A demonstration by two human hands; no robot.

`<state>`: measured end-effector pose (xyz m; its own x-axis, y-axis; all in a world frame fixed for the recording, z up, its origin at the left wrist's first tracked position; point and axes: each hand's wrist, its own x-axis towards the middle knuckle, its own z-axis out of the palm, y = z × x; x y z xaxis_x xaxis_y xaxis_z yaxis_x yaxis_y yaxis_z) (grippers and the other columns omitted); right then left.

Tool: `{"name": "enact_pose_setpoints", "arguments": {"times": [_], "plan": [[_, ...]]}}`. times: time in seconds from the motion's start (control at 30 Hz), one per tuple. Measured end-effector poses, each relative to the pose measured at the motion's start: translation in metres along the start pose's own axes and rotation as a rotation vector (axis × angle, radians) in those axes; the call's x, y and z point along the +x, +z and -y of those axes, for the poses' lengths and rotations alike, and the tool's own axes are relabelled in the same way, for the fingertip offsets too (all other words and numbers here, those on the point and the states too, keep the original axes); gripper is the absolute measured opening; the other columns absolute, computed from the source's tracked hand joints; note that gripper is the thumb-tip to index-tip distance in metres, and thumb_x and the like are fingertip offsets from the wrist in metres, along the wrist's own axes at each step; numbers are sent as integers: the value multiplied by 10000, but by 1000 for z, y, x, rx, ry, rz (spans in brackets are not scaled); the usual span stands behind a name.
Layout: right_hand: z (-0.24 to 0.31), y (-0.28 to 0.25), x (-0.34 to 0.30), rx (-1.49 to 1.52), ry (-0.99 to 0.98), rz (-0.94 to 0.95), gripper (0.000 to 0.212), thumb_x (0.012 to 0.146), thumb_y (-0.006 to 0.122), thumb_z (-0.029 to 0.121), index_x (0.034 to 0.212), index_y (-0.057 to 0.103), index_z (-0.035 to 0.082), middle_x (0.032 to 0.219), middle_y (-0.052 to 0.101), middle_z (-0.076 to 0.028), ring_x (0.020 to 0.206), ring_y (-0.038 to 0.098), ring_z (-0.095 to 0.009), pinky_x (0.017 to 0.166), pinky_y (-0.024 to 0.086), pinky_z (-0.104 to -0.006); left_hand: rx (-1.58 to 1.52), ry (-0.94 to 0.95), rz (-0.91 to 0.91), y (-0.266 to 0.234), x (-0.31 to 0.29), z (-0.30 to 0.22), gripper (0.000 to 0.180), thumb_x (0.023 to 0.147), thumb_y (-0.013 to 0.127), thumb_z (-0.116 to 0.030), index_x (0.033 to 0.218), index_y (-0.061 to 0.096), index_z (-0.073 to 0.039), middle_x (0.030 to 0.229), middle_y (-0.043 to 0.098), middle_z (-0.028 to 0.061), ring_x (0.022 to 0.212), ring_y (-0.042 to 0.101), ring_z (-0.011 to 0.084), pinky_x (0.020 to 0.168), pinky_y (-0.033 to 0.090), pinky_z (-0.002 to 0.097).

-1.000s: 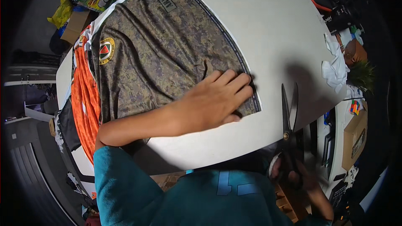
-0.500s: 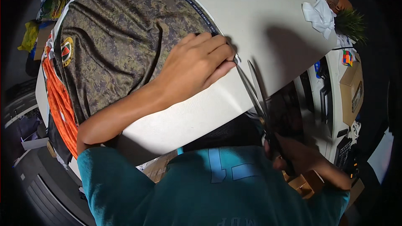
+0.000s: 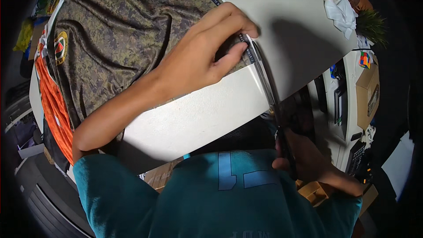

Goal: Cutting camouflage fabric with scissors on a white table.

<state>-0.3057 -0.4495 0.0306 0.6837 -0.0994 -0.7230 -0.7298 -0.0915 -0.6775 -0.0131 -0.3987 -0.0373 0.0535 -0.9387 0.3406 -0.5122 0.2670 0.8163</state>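
Head view: your left hand [image 3: 209, 46] lies on the camouflage cloth [image 3: 125, 31], thumb and forefinger parted at its border; I can't tell whether it pinches. Your right hand [image 3: 308, 156] grips the scissors [image 3: 272, 100], blades reaching that border beside your left fingertips.

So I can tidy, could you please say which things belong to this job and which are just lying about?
In use:
camouflage cloth, under left hand
scissors, in right hand

Lying about:
plant
puzzle cube
cardboard box
keyboard
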Motion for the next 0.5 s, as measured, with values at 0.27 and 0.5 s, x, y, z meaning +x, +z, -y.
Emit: {"name": "enact_pose_setpoints", "arguments": {"times": [0.27, 0.5], "plan": [[2, 3, 0, -75, 30, -94, 594, 845, 644, 625, 932, 493, 58, 721, 540, -55, 575, 503, -220, 579, 404, -363, 111, 144, 45, 2, -1, 7, 255, 850, 653, -53, 1099, 597, -66, 1120, 535, 71, 1000, 523, 235, 910, 412, 357], [13, 4, -2, -81, 86, -92, 600, 843, 642, 632, 919, 489, 57, 709, 534, -66, 555, 495, -214, 570, 405, -352, 137, 126, 86, 0, 0, 6, 290, 862, 685, -111, 1136, 606, -58, 1180, 563, 82, 1086, 531, 244, 951, 411, 360]]}}
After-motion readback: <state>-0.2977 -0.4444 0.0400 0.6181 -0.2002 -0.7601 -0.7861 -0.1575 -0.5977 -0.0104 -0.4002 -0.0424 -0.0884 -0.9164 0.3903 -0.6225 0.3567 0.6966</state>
